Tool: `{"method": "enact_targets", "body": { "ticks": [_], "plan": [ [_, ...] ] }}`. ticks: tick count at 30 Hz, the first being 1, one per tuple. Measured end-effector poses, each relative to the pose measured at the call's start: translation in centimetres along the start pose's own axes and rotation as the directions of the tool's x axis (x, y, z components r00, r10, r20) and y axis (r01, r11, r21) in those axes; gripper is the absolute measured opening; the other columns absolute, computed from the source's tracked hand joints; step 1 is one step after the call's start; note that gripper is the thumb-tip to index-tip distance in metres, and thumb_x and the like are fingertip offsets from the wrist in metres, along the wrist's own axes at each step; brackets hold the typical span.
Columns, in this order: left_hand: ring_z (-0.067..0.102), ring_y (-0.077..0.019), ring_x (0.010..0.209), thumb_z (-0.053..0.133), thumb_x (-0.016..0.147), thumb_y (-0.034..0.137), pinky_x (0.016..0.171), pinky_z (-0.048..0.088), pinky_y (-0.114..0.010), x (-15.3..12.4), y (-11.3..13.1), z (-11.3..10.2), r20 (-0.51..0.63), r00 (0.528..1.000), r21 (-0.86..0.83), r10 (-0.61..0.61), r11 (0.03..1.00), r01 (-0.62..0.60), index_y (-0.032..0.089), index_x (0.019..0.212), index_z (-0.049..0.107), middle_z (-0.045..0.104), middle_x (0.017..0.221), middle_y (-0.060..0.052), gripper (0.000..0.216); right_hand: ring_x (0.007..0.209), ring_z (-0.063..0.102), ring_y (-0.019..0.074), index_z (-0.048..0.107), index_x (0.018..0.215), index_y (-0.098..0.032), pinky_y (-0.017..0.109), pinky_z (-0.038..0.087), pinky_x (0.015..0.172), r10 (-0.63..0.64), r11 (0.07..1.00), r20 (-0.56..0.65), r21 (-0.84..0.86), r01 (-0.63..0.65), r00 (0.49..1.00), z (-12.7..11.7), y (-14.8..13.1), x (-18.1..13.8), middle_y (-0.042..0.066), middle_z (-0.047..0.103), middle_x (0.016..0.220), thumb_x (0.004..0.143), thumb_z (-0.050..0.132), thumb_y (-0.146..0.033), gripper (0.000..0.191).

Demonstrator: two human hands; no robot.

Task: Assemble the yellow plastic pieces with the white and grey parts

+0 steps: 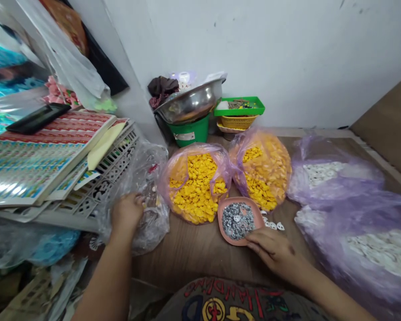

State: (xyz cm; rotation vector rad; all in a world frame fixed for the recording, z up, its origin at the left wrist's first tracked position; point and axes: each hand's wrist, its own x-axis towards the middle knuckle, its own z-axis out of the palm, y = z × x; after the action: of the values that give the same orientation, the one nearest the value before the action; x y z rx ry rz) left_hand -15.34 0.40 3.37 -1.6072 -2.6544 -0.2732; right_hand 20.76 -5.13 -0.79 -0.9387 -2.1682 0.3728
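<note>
My left hand [127, 215] is over a clear plastic bag [150, 236], its fingers curled; what they hold, if anything, is hidden. A few small pieces show inside that bag. At the lower right rim of a pink dish [222, 227], my right hand [276, 249] has its fingers closed on the edge. Small grey metal pieces [235, 223] fill the dish, with one white piece lying on top. Several white face-like pieces [272, 226] lie on the wooden surface just beyond my right hand. Behind the dish stand two open bags of yellow pieces [197, 187] [263, 178].
Purple bags of white pieces [324, 174] [381, 249] spread along the right. A steel bowl [194, 102] rests on a green tub [190, 131] by the wall. Beside it, a green tray [240, 107] tops a yellow basket [237, 121]. Printed sheets [47, 156] cover a grey crate [110, 178] on the left.
</note>
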Motion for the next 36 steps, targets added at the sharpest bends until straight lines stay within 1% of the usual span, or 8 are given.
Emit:
{"method": "enact_targets", "body": {
  "ticks": [3, 5, 8, 14, 20, 24, 32, 36],
  "plan": [
    [0.059, -0.0226, 0.088, 0.044, 0.077, 0.029, 0.077, 0.043, -0.031, -1.7, 3.8, 0.4, -0.143, 0.980, -0.195, 0.140, 0.967, -0.167, 0.018, 0.091, 0.064, 0.067, 0.092, -0.008, 0.027, 0.062, 0.064, 0.0148, 0.063, 0.081, -0.020, 0.028, 0.053, 0.055, 0.017, 1.000, -0.008, -0.019, -0.018, 1.000, -0.2, 0.2, -0.3, 0.004, 0.068, 0.069, 0.083, 0.046, -0.021, 0.017],
    [0.060, -0.0203, 0.084, 0.046, 0.077, 0.032, 0.076, 0.044, -0.028, -2.7, 6.4, 1.2, -0.051, 0.962, -0.286, 0.269, 0.919, -0.272, 0.019, 0.092, 0.064, 0.067, 0.092, -0.007, 0.027, 0.062, 0.064, 0.0147, 0.063, 0.081, -0.020, 0.027, 0.053, 0.055, 0.027, 0.999, 0.002, -0.026, -0.027, 1.000, -0.3, 0.2, -0.4, 0.004, 0.068, 0.068, 0.084, 0.045, -0.021, 0.018],
    [0.059, -0.0234, 0.089, 0.052, 0.074, 0.038, 0.076, 0.044, -0.032, -3.2, 9.0, 2.9, 0.035, 0.954, -0.257, 0.299, 0.925, -0.280, 0.018, 0.106, 0.059, 0.065, 0.098, -0.009, 0.039, 0.064, 0.064, 0.0150, 0.063, 0.083, -0.020, 0.028, 0.053, 0.058, 0.043, 0.998, 0.034, -0.036, -0.042, 0.998, -0.4, 0.2, -0.6, 0.004, 0.068, 0.070, 0.083, 0.045, -0.020, 0.018],
    [0.058, -0.0232, 0.091, 0.045, 0.079, 0.028, 0.080, 0.043, -0.032, -2.3, 9.4, 4.5, 0.064, 0.929, -0.217, 0.364, 0.914, -0.343, 0.018, 0.093, 0.065, 0.065, 0.096, -0.010, 0.027, 0.067, 0.062, 0.0159, 0.063, 0.083, -0.019, 0.030, 0.051, 0.062, 0.142, 0.984, 0.069, -0.122, -0.133, 0.987, -0.7, 1.1, -1.1, 0.004, 0.068, 0.073, 0.084, 0.043, -0.018, 0.020],
    [0.057, -0.0205, 0.094, 0.049, 0.075, 0.021, 0.088, 0.040, -0.032, -4.5, 9.7, 4.3, -0.044, 0.898, -0.538, 0.438, 0.747, -0.390, 0.022, 0.085, 0.067, 0.068, 0.092, -0.006, 0.021, 0.073, 0.057, 0.0195, 0.065, 0.076, -0.019, 0.032, 0.044, 0.066, 0.352, 0.885, 0.244, -0.402, -0.236, 0.904, 0.5, 2.3, 1.3, 0.006, 0.066, 0.074, 0.080, 0.050, -0.017, 0.015],
    [0.058, -0.0198, 0.083, 0.054, 0.070, 0.019, 0.081, 0.044, -0.033, -7.3, 11.1, 4.5, 0.038, 0.872, -0.790, 0.488, 0.549, -0.273, 0.025, 0.074, 0.069, 0.068, 0.079, -0.003, 0.016, 0.083, 0.054, 0.0258, 0.064, 0.078, -0.018, 0.036, 0.039, 0.067, 0.514, 0.785, 0.321, -0.549, -0.286, 0.796, 2.0, 2.3, 3.3, 0.011, 0.064, 0.084, 0.080, 0.050, -0.017, 0.015],
    [0.058, -0.0137, 0.071, 0.064, 0.054, 0.011, 0.070, 0.045, -0.027, -10.1, 13.3, 5.6, 0.313, 0.856, -0.947, 0.410, 0.201, 0.250, 0.020, 0.083, 0.059, 0.062, 0.075, 0.000, 0.031, 0.086, 0.053, 0.0262, 0.062, 0.078, -0.016, 0.037, 0.037, 0.070, 0.468, 0.822, 0.375, -0.518, -0.238, 0.800, 2.3, 2.5, 3.6, 0.011, 0.063, 0.084, 0.078, 0.047, -0.008, 0.017],
    [0.056, -0.0113, 0.068, 0.063, 0.052, 0.007, 0.066, 0.044, -0.024, -10.2, 13.8, 5.3, 0.390, 0.802, -0.920, 0.452, 0.164, 0.355, 0.018, 0.084, 0.055, 0.059, 0.071, 0.002, 0.035, 0.083, 0.053, 0.0234, 0.060, 0.080, -0.016, 0.036, 0.040, 0.070, 0.447, 0.836, 0.336, -0.486, -0.253, 0.829, 1.6, 2.4, 3.7, 0.010, 0.061, 0.085, 0.079, 0.048, -0.014, 0.012]
  ]
}}
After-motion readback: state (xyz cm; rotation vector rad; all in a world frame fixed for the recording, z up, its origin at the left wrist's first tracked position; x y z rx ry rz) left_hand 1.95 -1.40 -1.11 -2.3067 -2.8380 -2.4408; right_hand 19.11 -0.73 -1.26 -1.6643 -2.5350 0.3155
